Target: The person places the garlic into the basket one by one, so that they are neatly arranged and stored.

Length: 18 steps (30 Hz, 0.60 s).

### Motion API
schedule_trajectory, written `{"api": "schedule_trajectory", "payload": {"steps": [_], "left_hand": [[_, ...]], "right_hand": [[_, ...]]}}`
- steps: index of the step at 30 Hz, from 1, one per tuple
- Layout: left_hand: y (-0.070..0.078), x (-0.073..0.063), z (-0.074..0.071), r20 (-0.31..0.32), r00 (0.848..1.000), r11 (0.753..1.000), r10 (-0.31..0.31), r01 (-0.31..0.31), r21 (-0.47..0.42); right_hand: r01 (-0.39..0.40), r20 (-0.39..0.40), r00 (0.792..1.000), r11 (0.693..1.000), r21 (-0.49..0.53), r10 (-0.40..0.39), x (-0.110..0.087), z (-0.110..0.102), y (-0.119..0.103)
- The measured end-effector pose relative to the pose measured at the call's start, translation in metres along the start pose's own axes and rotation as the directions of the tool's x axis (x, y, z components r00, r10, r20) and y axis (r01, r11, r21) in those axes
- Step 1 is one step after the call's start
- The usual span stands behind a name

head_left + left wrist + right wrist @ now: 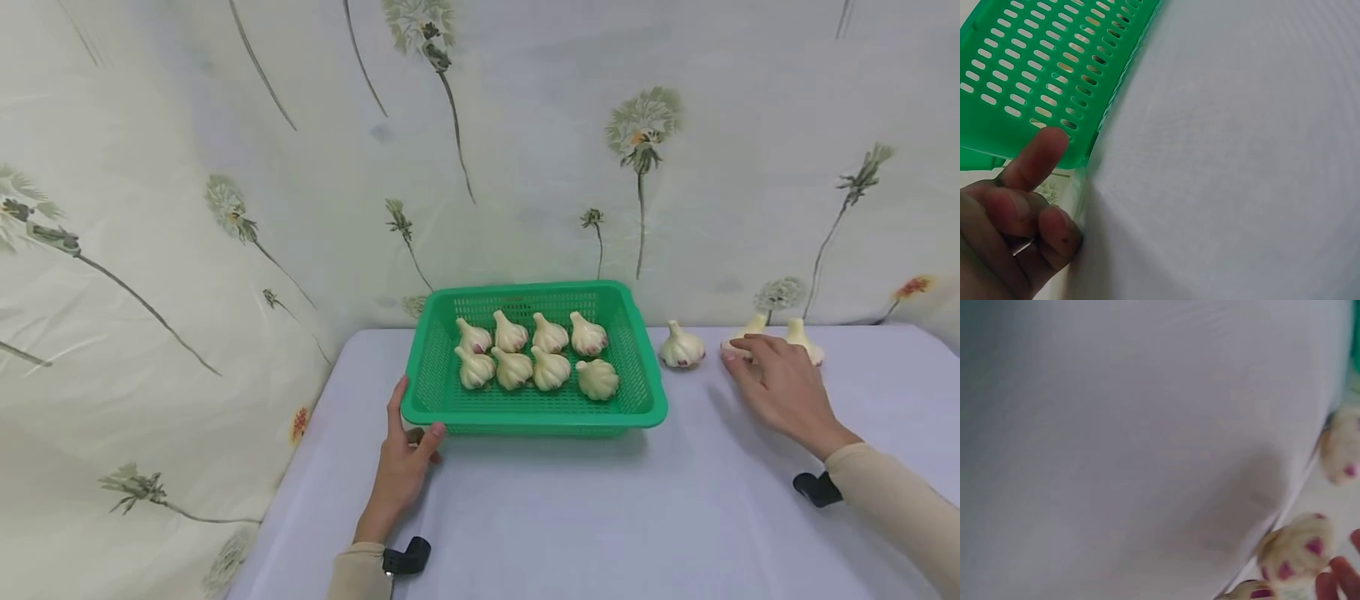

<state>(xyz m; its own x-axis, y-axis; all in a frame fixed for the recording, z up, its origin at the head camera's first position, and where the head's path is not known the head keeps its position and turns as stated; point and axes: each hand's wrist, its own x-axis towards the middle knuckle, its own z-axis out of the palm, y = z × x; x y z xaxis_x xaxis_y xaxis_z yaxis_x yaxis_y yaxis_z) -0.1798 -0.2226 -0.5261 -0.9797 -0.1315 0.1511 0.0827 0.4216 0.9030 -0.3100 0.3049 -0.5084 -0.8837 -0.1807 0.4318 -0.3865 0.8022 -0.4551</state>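
Note:
Several garlic bulbs (512,371) lie in two rows inside a green plastic basket (517,421). My left hand (402,467) is at the basket's front left corner, index finger straight along its side and thumb near the front wall; its other fingers are curled beneath. Right of the basket stand three more bulbs: one nearest the basket (682,348), a middle bulb (735,346) and a far right bulb (802,337). My right hand (783,392) reaches over the middle bulb, partly hiding it. In the right wrist view its fingertips come close to that bulb (1297,550).
A pale lavender cloth covers the table (525,517). Behind and to the left hangs a cloth backdrop (510,167) with dandelion prints, right up against the table's back edge. The basket stands close to that edge.

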Motion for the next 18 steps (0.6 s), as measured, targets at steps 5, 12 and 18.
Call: {"api": "schedule_trajectory", "payload": {"steps": [5, 12, 18], "left_hand": [[0.001, -0.001, -0.003, -0.008, 1.0, 1.0, -0.003, 0.003, -0.002], [0.0, -0.002, -0.005, -0.009, 1.0, 1.0, 0.003, -0.004, -0.015], [0.0, -0.001, 0.001, 0.006, 1.0, 0.999, 0.028, -0.028, -0.027]], "right_hand": [[0.064, -0.013, 0.998, 0.998, 0.012, -0.064, -0.004, -0.002, 0.013], [0.126, 0.022, 0.992, 0.992, -0.023, -0.126, 0.004, 0.003, 0.011], [0.113, 0.023, 0.993, 0.993, -0.032, -0.113, 0.006, 0.001, 0.002]]}}
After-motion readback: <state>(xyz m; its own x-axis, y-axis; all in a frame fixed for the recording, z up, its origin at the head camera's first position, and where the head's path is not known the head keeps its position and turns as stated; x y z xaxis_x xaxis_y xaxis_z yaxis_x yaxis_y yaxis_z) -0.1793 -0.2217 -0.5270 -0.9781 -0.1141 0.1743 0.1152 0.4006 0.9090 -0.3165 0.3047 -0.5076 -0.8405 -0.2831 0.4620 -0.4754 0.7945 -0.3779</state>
